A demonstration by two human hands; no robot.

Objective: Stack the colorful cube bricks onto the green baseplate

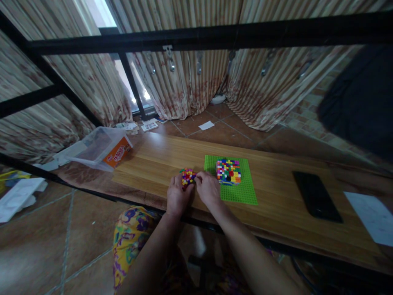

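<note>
Taking the bricks at our hands as the centre of the clock, with twelve straight ahead, we see a clear plastic tub (87, 157) between nine and ten, at the left end of the long wooden tabletop (270, 176). Its orange printed label (118, 152) faces the table, and we cannot make out whether anything lies inside. Just short of nine, on the tiled floor, sits a white moulded tray (23, 200) with shallow recesses. At the centre, over the tabletop's near edge, our left hand (177, 196) curls around a small multicoloured cluster of plastic bricks (187, 177). Our right hand (208, 189) has its fingertips drawn together at the cluster's three o'clock edge; whether they pinch a single brick we cannot tell. Also at three, just beside that hand, lies a bright green studded baseplate (242, 196) carrying a squat block of many-coloured bricks (228, 170); our right hand covers part of the plate's left side. Just past three, well apart, a flat black rectangular device (317, 196) lies on the wood, and farther along that way a white paper sheet (371, 217). A second white paper (206, 125) lies on the floor between twelve and one. Beyond, toward twelve, a black metal bar (196, 37) crosses in front of the striped curtains (202, 16), with metal hooks (199, 63) hanging below it.
</note>
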